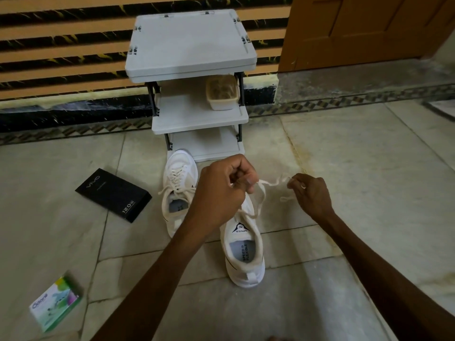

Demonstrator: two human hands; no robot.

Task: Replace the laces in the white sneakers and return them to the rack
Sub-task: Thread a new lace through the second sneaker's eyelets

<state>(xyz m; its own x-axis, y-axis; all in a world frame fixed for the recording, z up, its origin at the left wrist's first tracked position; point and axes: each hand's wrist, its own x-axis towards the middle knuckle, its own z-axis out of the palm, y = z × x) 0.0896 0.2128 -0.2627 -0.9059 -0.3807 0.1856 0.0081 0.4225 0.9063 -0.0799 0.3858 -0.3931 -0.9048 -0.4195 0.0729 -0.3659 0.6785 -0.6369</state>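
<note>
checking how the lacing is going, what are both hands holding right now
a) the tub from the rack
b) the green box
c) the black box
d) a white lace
d: the left hand and the right hand each pinch the white lace, which runs between them above the near sneaker.

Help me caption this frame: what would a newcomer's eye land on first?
At centre, the left hand and right hand each pinch a white lace stretched between them above the near sneaker. A second sneaker, laced, stands to its left, at the foot of the white rack. A black box lies on the floor further left.
</note>
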